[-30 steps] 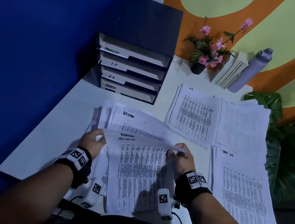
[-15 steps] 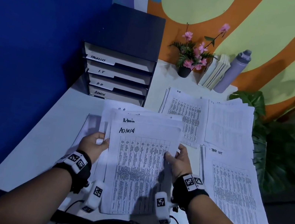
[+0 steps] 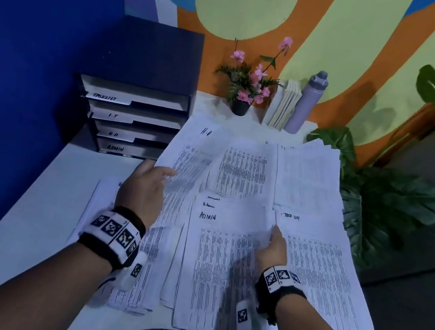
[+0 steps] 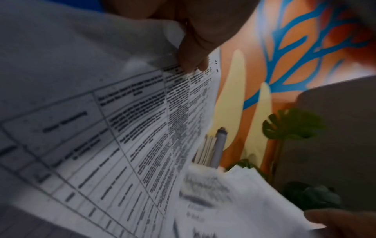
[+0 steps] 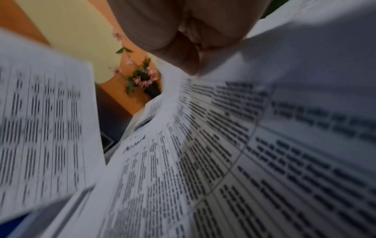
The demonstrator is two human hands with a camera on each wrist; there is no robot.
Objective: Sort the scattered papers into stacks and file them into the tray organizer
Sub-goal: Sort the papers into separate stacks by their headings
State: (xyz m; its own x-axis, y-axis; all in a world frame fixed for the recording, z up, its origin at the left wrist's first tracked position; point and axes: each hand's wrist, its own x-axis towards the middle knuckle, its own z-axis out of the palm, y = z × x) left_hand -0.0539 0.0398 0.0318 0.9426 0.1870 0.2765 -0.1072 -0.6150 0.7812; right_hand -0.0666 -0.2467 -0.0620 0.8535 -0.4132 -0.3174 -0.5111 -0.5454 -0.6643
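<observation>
The left hand [image 3: 146, 190] holds the H-R sheet [image 3: 187, 165] in its grip, lifted toward 11 o'clock near the tray organizer [image 3: 137, 105]. The right hand [image 3: 274, 248] pinches the right edge of the ADMIN stack [image 3: 220, 263], lying at centre on the bench [image 3: 28, 219].

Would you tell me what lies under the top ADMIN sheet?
Under the ADMIN sheet, more sheets' edges show at its top and left, one headed similarly. Their printed areas, and the table beneath, are covered.
</observation>
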